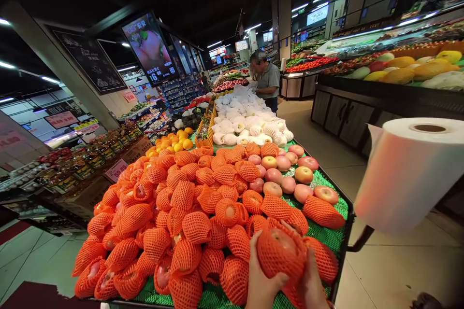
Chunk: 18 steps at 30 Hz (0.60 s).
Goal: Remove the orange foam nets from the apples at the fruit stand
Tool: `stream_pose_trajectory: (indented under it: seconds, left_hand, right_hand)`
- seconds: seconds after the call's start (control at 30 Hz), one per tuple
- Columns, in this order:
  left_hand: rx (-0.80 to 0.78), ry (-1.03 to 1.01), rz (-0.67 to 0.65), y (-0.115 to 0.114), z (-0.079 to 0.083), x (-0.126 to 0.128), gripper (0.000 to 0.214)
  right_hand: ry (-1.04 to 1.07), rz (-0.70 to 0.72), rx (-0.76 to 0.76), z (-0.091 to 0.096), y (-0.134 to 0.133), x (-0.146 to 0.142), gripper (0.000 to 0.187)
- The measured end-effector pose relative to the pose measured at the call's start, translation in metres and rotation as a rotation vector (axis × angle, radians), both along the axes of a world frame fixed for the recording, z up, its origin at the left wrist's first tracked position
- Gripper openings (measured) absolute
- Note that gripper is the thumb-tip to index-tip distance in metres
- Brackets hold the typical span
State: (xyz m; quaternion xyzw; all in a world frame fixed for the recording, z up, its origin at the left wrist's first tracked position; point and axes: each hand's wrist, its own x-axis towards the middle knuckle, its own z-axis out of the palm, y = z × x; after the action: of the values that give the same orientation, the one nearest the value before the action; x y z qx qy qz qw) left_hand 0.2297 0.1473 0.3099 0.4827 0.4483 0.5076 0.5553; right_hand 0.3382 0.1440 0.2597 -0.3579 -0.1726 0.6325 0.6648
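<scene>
An apple wrapped in orange foam netting (281, 250) is held at the bottom of the head view, just above the near edge of the fruit stand. My left hand (261, 284) grips its left and lower side, thumb curled under it. My right hand (311, 282) closes on its right side, fingers reaching over the top. Around it lies a large heap of netted apples (188, 212) on green matting (326, 234). Several bare pink apples (290, 174) lie behind to the right.
A roll of thin plastic bags (409, 174) stands on a bracket at the stand's right corner. White-netted fruit (250, 123) and oranges (179, 141) lie farther back. A person (267, 79) stands at the far end. Melon shelves (406, 70) line the right aisle.
</scene>
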Motion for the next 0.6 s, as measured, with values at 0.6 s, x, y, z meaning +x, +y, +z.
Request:
stream_pose_trajectory:
  seconds: [0.6]
  left_hand:
    - [0.605, 1.131, 0.044, 0.095, 0.035, -0.010, 0.079]
  right_hand:
    - [-0.413, -0.322, 0.125, 0.009, -0.003, 0.041, 0.043]
